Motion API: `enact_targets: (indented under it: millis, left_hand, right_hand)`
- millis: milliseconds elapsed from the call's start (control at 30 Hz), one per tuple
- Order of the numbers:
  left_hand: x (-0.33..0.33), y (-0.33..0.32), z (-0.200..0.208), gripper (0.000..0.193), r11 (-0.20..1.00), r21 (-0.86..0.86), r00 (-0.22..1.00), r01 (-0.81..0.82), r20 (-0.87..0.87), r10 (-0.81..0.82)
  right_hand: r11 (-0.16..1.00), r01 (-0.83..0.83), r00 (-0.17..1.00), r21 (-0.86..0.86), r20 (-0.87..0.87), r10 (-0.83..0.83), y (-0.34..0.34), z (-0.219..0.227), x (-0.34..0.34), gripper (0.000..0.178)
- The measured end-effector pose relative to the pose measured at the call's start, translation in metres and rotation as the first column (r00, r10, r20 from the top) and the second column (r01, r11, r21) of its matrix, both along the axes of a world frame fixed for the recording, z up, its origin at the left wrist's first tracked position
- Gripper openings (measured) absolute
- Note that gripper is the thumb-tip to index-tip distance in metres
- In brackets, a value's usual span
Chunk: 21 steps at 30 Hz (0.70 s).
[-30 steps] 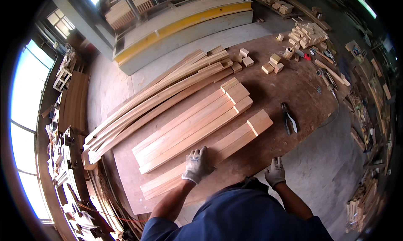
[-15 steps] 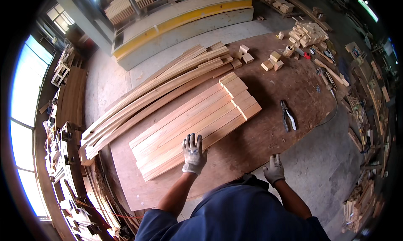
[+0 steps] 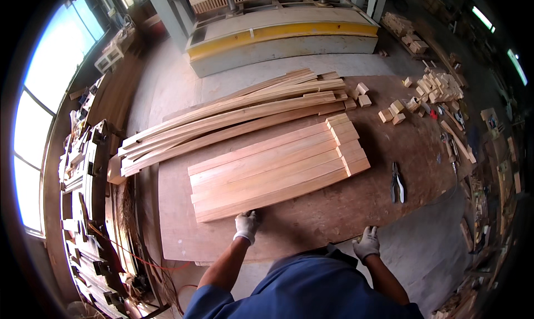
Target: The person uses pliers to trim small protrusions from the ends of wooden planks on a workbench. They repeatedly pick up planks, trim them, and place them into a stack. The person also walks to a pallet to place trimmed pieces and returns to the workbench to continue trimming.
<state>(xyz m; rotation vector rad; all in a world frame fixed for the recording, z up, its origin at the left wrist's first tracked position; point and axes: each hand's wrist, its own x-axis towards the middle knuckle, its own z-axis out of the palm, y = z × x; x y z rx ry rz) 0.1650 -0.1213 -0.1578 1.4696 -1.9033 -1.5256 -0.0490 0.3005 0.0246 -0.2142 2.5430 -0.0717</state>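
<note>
Several pale wooden planks [image 3: 261, 171] lie side by side on the brown table [image 3: 300, 221], with short wooden blocks [image 3: 346, 135] across their right ends. My left hand [image 3: 246, 228], in a pale glove with dark fingertips, is beside the near edge of the planks. It looks open, its fingers loosely bent and nothing seen in them; whether it touches the nearest plank I cannot tell. At the table's near edge, to the right, my gloved right hand [image 3: 367, 244] rests open with its fingers apart. Pliers [image 3: 397, 184] with dark and white handles lie to the right of the planks.
Long wooden strips [image 3: 239, 116] are piled beyond the planks. Loose blocks [image 3: 392, 112] and a heap of blocks [image 3: 440, 86] sit at the far right, near a hand tool [image 3: 449, 152] with a cord. A yellow-edged machine bed [image 3: 283, 32] stands behind. A rack [image 3: 92, 202] flanks the left.
My left hand has come off the top of the planks and moved toward me, to their near edge. My right hand stays by the table edge. The whole view has turned.
</note>
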Motion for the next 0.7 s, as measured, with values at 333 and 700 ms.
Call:
enact_targets:
  millis: [333, 700]
  left_hand:
    - [-0.042, -0.024, 0.031, 0.031, 0.996, 0.023, 0.985, -0.088, 0.154, 0.083]
    - [0.045, 0.165, 0.149, 0.029, 0.939, -0.176, 0.943, -0.296, 0.105, 0.317]
  right_hand:
    - [0.957, -0.185, 0.982, 0.223, 0.065, 0.175, -0.003, -0.006, -0.017, 0.098]
    - [0.599, -0.801, 0.597, -0.005, 0.059, 0.800, -0.040, 0.013, -0.070, 0.058]
